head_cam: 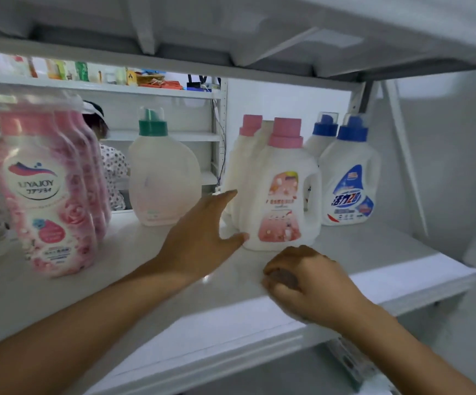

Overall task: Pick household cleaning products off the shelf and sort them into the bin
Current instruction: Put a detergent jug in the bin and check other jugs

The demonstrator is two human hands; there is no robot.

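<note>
A white detergent jug with a pink cap and pink label (285,195) stands mid-shelf, with another pink-capped jug (248,155) behind it. My left hand (202,235) reaches to its left side, fingers spread, the thumb touching its lower left corner and the fingertips near its side. My right hand (305,283) rests on the shelf (373,252) just in front of the jug, fingers curled under, holding nothing I can see. The bin is out of view.
Two blue-capped white jugs (347,178) stand at the right. A green-capped jug (162,175) is at centre left, and a row of pink floral bottles (48,195) at the left. A person stands behind the shelf. Another shelf hangs close overhead.
</note>
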